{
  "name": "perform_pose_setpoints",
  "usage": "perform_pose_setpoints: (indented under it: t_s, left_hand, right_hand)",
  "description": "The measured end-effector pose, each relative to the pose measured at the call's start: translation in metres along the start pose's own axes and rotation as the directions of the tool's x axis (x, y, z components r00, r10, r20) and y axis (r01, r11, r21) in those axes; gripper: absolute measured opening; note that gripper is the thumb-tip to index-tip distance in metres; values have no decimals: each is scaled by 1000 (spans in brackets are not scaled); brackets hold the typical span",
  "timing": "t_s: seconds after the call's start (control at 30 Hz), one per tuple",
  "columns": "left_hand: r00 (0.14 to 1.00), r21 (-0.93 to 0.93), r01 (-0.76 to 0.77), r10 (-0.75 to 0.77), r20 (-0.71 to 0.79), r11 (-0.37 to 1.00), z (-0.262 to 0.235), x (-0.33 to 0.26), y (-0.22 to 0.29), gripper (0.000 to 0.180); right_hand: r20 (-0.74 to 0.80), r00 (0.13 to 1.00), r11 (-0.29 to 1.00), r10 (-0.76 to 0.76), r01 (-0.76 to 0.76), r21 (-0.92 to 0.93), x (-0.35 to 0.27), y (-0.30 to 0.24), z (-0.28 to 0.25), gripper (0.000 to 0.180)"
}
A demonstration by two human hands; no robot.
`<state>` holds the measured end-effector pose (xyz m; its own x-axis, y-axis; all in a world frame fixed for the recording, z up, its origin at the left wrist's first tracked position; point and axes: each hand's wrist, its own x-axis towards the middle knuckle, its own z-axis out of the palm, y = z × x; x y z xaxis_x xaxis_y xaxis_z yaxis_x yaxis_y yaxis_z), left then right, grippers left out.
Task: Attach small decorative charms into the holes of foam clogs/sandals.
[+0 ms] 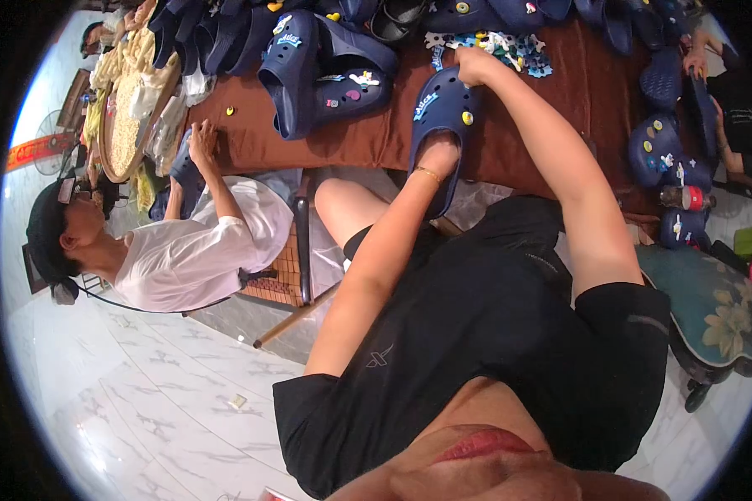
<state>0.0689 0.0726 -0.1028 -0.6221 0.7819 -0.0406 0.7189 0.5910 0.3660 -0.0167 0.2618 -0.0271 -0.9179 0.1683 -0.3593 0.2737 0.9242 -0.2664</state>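
Observation:
A navy blue clog [453, 107] with vent holes tilts over the table's near edge, toe away from me. My left hand [439, 154] is pushed into its opening and holds it from inside; the fingers are hidden under the upper. The upper bears a light blue lettered charm and a round yellow one. Just beyond the toe, my right hand [475, 67] is closed, fingers bent down beside a pile of blue, white and yellow shoe charms [522, 52]. What its fingertips hold, if anything, is hidden.
A decorated pair of navy clogs [330, 79] lies left on the brown tablecloth [543, 125]. More clogs line the far edge and the right side, near a bottle [687, 198]. At left a seated person [200, 250] handles another clog. A green flowered stool [710, 309] stands right.

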Motion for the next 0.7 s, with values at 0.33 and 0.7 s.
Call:
perform_pose_setpoints:
  t_s: [0.33, 0.7]
  left_hand:
    - [987, -220, 150, -161, -30, 964, 12, -3, 0, 26]
    - [921, -380, -137, -24, -389, 915, -53, -63, 38, 35]
  right_hand:
    - [-496, 837, 508, 233, 330, 796, -57, 57, 93, 15]
    - [-145, 959, 203, 242, 96, 975, -146, 33, 110, 19]
